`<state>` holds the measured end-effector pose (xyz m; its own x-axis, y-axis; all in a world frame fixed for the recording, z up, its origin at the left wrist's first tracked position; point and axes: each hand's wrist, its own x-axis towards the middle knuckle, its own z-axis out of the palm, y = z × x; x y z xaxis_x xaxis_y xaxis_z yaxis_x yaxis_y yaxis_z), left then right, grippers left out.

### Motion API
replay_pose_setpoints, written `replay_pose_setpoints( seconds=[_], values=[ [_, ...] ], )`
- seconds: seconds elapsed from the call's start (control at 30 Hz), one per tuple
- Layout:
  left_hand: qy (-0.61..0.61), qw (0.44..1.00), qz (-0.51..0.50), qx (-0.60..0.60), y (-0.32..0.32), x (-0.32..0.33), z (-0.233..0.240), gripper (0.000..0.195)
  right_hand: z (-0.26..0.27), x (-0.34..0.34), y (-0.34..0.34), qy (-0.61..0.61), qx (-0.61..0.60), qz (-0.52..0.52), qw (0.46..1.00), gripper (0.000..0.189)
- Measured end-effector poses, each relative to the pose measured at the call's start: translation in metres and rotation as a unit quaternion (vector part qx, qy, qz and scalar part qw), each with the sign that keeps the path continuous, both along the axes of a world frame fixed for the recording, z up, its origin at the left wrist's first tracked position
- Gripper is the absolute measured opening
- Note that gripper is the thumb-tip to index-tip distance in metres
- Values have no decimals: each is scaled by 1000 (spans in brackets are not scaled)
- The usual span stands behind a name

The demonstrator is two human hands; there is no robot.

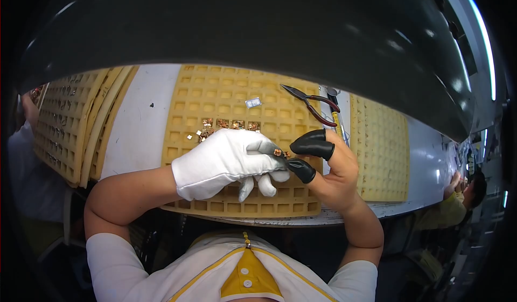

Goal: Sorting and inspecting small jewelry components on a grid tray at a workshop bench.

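My left hand [230, 160], in a white glove with greyed fingertips, pinches a small copper-coloured flower-shaped metal piece [277, 152] between thumb and forefinger. Close against it on the right is my right hand [335, 168], with black finger cots on the thumb and two fingers. Its thumb tip meets the gloved fingertips; whether it grips the piece is not plain. Both hands are above a yellow compartment tray [194, 100]. Just beyond the glove, several compartments hold shiny copper-coloured pieces [238, 124], and loose flower-shaped pieces [205, 134] lie in a small heap.
Red-handled pliers [311, 102] lie on the tray's right side, near a yellow pen-like tool [338, 125]. A small label [253, 102] bears writing. More trays stand left [66, 128] and right [379, 152]. A dark hood [242, 23] overhangs the white table [137, 112]. Other people sit at both sides.
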<state>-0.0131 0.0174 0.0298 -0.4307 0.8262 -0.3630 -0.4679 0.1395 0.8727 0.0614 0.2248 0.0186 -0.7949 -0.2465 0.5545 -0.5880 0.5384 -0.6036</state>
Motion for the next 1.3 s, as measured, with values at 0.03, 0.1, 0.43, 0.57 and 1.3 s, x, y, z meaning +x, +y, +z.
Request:
replay_pose_setpoints(
  seconds=[0.03, 0.1, 0.43, 0.57, 1.3],
  values=[
    [5, 1000, 0, -3, -1, 1, 0, 24, -1, 1, 0, 4, 8, -3, 1000, 26],
    [-2, 1000, 2, 0, 0, 1, 0, 24, -2, 0, -2, 14, 7, -3, 1000, 26],
    [43, 999, 15, -8, 0, 4, -2, 19, -6, -4, -5, 151, 116, -24, 981, 24],
    [77, 996, -13, -47, 1, 1, 3, 24, -4, 1, -3, 157, 174, -26, 972, 24],
    [-14, 999, -27, -29, -2, 0, 0, 25, -9, -4, -3, 206, 157, -11, 966, 23]
  ],
)
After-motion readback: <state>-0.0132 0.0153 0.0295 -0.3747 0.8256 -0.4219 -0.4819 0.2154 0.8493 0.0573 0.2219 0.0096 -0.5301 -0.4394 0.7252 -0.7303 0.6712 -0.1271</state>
